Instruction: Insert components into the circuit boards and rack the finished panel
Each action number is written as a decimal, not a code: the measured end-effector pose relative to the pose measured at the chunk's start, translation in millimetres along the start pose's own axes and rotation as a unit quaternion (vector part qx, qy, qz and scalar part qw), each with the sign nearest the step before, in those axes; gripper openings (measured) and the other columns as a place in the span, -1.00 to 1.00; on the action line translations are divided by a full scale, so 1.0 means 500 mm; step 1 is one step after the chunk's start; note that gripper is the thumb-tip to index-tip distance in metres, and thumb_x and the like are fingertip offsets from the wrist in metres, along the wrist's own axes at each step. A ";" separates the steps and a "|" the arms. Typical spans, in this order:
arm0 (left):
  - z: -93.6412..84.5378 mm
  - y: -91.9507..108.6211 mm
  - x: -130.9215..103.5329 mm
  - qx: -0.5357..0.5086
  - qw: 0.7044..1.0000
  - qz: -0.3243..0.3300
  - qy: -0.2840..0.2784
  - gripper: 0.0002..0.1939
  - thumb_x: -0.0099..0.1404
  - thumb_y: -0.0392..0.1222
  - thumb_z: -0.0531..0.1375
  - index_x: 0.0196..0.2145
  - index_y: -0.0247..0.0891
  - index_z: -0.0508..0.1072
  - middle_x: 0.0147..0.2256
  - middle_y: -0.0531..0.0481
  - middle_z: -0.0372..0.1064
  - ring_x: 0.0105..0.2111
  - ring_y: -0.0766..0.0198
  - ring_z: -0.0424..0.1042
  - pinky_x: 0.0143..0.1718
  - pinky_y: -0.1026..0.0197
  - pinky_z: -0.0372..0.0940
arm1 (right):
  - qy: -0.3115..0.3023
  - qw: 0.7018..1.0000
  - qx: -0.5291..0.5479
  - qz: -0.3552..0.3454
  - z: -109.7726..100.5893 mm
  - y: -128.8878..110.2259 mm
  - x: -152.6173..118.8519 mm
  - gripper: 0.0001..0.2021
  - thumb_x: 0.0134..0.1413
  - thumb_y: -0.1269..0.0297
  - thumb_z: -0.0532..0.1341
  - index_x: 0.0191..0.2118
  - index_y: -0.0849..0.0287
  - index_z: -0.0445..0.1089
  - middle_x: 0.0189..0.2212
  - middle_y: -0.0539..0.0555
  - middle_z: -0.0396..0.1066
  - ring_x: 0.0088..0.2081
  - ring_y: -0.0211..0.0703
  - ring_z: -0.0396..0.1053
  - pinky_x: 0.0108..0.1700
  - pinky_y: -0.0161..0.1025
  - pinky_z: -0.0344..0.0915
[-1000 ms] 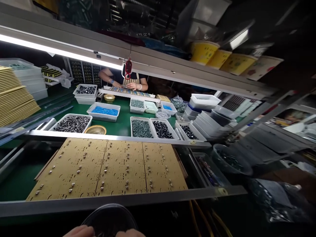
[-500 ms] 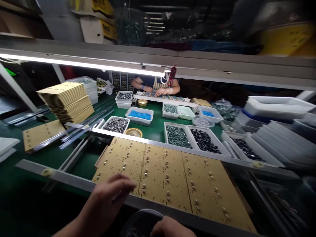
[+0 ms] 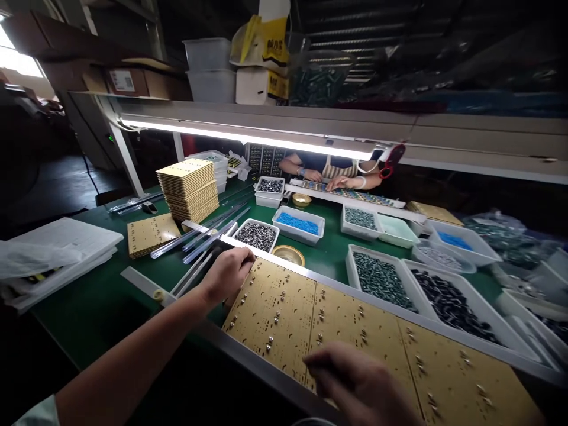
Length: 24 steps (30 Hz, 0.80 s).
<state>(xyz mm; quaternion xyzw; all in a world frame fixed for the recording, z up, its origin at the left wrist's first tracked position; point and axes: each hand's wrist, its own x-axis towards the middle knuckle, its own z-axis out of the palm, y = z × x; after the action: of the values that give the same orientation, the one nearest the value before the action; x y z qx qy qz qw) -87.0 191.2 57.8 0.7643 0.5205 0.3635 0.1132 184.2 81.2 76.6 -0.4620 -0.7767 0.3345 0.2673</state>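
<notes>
Three tan circuit boards (image 3: pixel 341 325) lie side by side in a metal frame, with small shiny metal parts standing on them in rows. At the far left corner of the leftmost board is my left hand (image 3: pixel 231 271). Its fingers are curled closed against the edge, and whatever they hold is hidden. Low over the middle board hovers my right hand (image 3: pixel 361 378), fingers bent and smeared by motion; its grip does not show. The rim of a round container (image 3: pixel 313 422) just shows at the bottom edge.
Beyond the frame rail stand trays of black-and-white parts (image 3: pixel 256 235), blue parts (image 3: pixel 298 223), green parts (image 3: pixel 381 278) and black parts (image 3: pixel 452 305). Stacked tan boards (image 3: pixel 189 189) rise at the left. Across the bench, a co-worker's hands (image 3: pixel 339 182) rest on a strip of boards.
The view has swung left. My left hand has moved from the near edge to the boards' far left corner. My right hand has risen from the round container to over the middle board.
</notes>
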 end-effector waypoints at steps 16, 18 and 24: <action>0.009 -0.010 0.009 0.049 0.998 0.020 -0.037 -0.83 0.41 -0.15 0.18 -0.26 -0.30 0.48 -0.29 0.00 0.48 -0.25 0.21 0.49 -0.13 0.02 0.41 | 0.144 0.977 -0.154 -0.019 0.023 0.036 0.247 -0.86 0.10 0.38 0.17 -0.46 0.19 0.39 -0.40 0.12 0.39 -0.37 -0.09 0.33 -0.29 -0.16 0.27; 0.010 -0.012 0.011 0.048 0.998 0.022 -0.041 -0.84 0.41 -0.16 0.18 -0.27 -0.30 0.48 -0.29 0.00 0.48 -0.25 0.21 0.49 -0.13 0.02 0.41 | 0.140 0.976 -0.167 -0.017 0.027 0.039 0.251 -0.86 0.09 0.39 0.16 -0.48 0.18 0.38 -0.39 0.11 0.38 -0.36 -0.10 0.32 -0.31 -0.19 0.25; -0.007 -0.009 0.015 0.020 0.996 0.040 -0.080 -0.93 0.36 -0.25 0.23 -0.26 -0.30 0.51 -0.26 0.00 0.51 -0.22 0.21 0.50 -0.11 0.03 0.42 | 0.150 0.968 -0.199 -0.010 0.032 0.040 0.252 -0.85 0.07 0.42 0.16 -0.50 0.17 0.34 -0.40 0.10 0.37 -0.34 -0.11 0.31 -0.29 -0.21 0.21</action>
<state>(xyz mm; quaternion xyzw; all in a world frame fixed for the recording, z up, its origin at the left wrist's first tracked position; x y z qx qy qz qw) -91.2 199.2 61.1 0.8131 0.4862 0.2950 0.1244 129.2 196.8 64.7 -0.5432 -0.7832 0.0976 0.2864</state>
